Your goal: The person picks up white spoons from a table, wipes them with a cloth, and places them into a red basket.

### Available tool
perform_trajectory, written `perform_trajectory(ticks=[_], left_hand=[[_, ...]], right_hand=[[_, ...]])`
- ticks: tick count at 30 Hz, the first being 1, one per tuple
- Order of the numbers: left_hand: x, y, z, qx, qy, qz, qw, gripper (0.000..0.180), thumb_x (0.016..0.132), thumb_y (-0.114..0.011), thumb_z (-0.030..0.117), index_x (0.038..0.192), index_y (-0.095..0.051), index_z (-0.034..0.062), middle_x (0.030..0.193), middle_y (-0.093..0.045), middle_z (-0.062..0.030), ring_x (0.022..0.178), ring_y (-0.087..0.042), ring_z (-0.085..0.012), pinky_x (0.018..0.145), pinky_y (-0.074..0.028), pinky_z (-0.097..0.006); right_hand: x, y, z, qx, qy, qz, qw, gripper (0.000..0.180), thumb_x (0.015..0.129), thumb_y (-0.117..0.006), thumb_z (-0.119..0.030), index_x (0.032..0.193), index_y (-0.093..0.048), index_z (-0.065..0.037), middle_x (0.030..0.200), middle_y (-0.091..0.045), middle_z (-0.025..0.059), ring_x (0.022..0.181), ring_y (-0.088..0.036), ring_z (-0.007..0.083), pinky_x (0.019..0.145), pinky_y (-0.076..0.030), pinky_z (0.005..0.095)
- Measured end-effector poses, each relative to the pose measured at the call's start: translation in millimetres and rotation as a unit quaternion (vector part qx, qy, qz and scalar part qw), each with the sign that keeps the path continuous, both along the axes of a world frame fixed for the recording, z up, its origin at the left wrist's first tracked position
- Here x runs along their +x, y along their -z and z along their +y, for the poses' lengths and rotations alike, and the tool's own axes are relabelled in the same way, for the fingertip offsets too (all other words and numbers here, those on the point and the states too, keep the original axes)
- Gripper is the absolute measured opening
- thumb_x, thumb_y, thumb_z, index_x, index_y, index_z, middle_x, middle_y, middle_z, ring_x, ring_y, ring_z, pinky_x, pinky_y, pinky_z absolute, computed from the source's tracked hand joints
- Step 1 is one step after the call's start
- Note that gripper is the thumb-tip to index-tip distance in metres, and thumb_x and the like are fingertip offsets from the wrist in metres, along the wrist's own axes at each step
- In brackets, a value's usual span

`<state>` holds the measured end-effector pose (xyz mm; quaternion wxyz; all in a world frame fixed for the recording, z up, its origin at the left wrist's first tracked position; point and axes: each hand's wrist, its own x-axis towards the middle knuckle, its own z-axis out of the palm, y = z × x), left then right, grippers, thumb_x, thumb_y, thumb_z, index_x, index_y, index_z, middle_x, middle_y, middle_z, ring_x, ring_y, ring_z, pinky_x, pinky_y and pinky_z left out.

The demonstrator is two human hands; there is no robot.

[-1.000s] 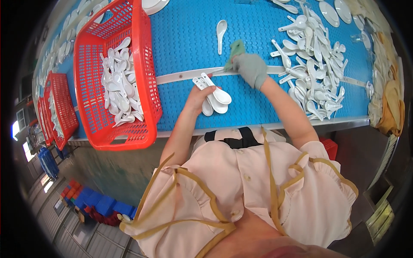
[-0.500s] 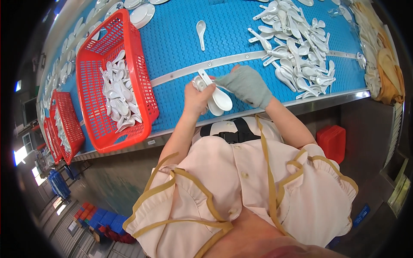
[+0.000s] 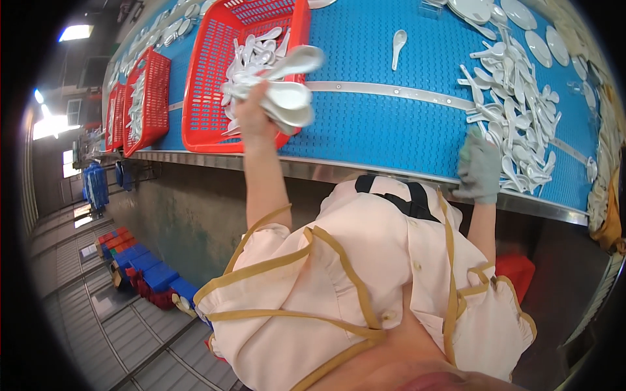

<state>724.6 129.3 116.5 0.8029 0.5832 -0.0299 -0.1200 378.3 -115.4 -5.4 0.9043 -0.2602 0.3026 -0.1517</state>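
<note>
My left hand, bare, is closed around several white soup spoons, slightly blurred, above the near right side of a red plastic basket. More white spoons lie heaped inside that basket. At the right, my right hand in a grey glove is at the near left edge of a loose pile of white spoons on the blue belt. Its fingers are partly hidden and blurred, so what they hold, if anything, does not show. A single spoon lies alone mid-belt.
A metal strip runs along the blue belt. Further left stand more red baskets with white ware. White plates lie beyond the pile at the far right. The table's metal edge is close to my body.
My left hand has carried the spoons left, over to the basket. My right hand has left them and gone right to the pile. The whole view has shifted leftward.
</note>
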Motion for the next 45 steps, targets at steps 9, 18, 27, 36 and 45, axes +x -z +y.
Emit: perform_trajectory(ticks=[9,18,27,36,45], left_hand=[[72,29,48,0.622,-0.216,-0.332,0.675,0.064,0.071,-0.072,0.023,0.12,-0.039,-0.0013,0.116,-0.05,-0.0191,0.105,-0.051,-0.0303,0.088,-0.041,-0.041],[-36,105,-149,0.437,0.185,-0.402,0.783,0.041,0.071,-0.068,0.035,0.103,-0.058,0.0116,0.111,-0.055,-0.009,0.102,-0.052,-0.0277,0.085,-0.043,-0.04],[2,187,-226,0.59,0.278,-0.231,0.722,0.037,0.079,-0.058,0.034,0.099,-0.056,0.0034,0.095,-0.061,-0.0151,0.084,-0.06,-0.0306,0.072,-0.048,-0.042],[-91,128,-166,0.124,0.428,0.166,0.88,0.018,0.088,-0.051,0.025,0.087,-0.049,0.007,0.068,-0.053,-0.0016,0.047,-0.038,-0.0056,0.04,-0.028,-0.021],[-178,50,-146,0.05,0.575,0.164,0.8,0.014,0.091,-0.049,0.02,0.083,-0.043,0.0097,0.065,-0.05,-0.0014,0.047,-0.034,-0.0044,0.041,-0.025,-0.018]], right_hand=[[-35,59,13,-0.516,0.085,0.163,0.837,0.02,0.08,-0.049,-0.012,0.093,-0.061,-0.003,0.072,-0.056,0.005,0.061,-0.054,0.0194,0.051,-0.045,0.0311],[5,12,34,-0.69,-0.021,0.398,0.604,0.025,0.082,-0.048,-0.015,0.099,-0.067,-0.015,0.083,-0.06,0.0139,0.071,-0.057,0.0278,0.064,-0.043,0.0327],[6,14,35,-0.642,-0.04,0.43,0.633,0.025,0.074,-0.053,-0.013,0.094,-0.069,-0.016,0.085,-0.061,0.0156,0.077,-0.058,0.0302,0.069,-0.045,0.0338],[-4,17,21,-0.719,-0.009,0.325,0.614,0.019,0.084,-0.049,-0.009,0.095,-0.064,-0.007,0.068,-0.055,0.0055,0.05,-0.05,0.0173,0.047,-0.04,0.0275],[-9,-74,24,-0.063,0.266,0.035,0.961,0.028,0.085,-0.055,-0.022,0.106,-0.051,-0.004,0.077,-0.05,0.0014,0.062,-0.048,0.01,0.051,-0.04,0.022]])
